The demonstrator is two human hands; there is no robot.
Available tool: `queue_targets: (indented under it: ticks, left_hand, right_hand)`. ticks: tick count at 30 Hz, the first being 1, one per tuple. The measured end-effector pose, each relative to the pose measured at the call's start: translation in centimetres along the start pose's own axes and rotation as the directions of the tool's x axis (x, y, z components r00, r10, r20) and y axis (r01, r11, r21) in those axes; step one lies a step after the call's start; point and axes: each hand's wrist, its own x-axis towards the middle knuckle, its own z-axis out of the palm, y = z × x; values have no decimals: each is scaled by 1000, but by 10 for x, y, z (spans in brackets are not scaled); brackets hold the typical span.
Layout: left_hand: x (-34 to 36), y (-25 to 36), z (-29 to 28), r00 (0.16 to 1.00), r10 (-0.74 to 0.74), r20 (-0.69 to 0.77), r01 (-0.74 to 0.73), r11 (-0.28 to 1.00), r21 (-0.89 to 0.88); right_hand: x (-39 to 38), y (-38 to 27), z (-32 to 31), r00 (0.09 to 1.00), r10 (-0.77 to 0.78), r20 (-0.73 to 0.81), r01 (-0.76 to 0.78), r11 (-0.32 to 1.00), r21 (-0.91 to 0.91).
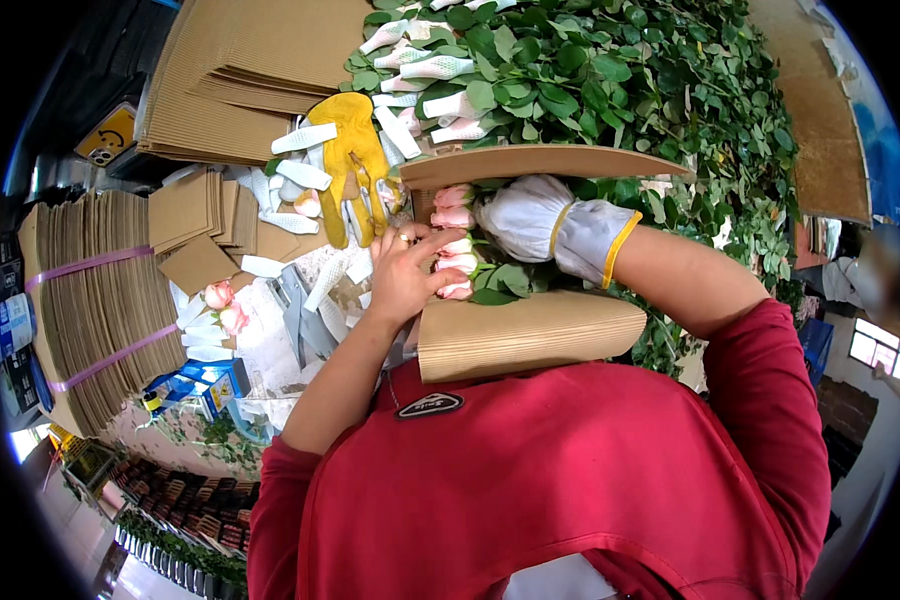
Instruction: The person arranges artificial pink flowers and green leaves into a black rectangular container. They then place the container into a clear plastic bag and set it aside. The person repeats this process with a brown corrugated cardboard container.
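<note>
Pink roses (457,263) lie in a row, heads to the left, on a sheet of corrugated cardboard (530,335) whose near and far sides curl up. My bare left hand (402,272), a ring on one finger, reaches over the heads. Its thumb and forefinger close about a rose at the near end. My right hand (525,218), in a white glove with yellow trim, rests just right of the heads, over the leafy stems. Its fingertips are hidden beneath the glove. The cardboard's far side (540,160) stands up behind it.
A yellow glove (350,150) lies beyond my left hand among white mesh flower sleeves (305,175). Leafy roses (610,70) pile up at the far side and right. Cardboard stacks (100,290) stand left, near loose roses (232,318), a grey tool (305,320) and a blue box (205,385).
</note>
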Motion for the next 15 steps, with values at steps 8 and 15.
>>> queue_targets:
  ticks: [8,15]
  left_hand:
    - [2,2,-1,1000,18,8,-19,999,51]
    - [12,1,-12,937,327,121,-346,913,215]
  right_hand:
    - [10,13,22,998,30,-55,-22,988,152]
    - [0,3,28,837,18,-547,-8,1000,21]
